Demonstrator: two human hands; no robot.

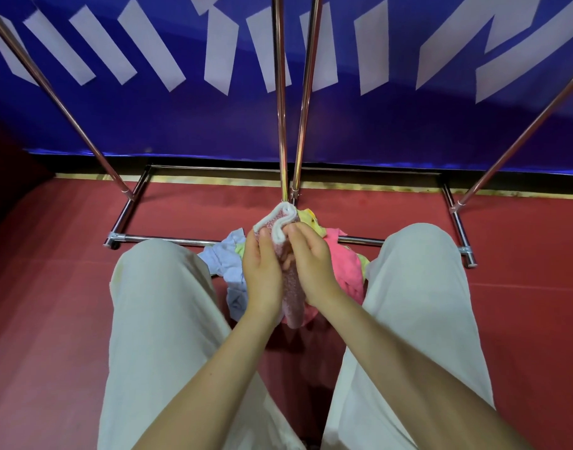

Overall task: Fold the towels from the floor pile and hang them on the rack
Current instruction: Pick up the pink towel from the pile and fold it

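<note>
Both hands' fingers pinch a pale-pink towel (pixel 291 287), white-hemmed, seemingly folded narrow.

Between the hands (pixel 280 264) hangs a dusty-pink towel (pixel 286 254) of nubbly, matt terry cloth, its hem a smoother white band. Under the hands the floor pile (pixel 340 264) is soft cloth too: a fleecy bright-pink piece, a crumpled pale-blue one (pixel 225 258) with a thinner, creased weave, and yellow-green scraps. Beyond the hands the rack (pixel 281 125) is polished metal tubing, glossy and mirror-like. The floor (pixel 51 287) is a smooth red sheet with a dull sheen. Behind the rack a blue banner (pixel 148 125) looks slick and faintly shiny. The trousers (pixel 155 319) either side of the hands are plain matt off-white cloth.
</note>
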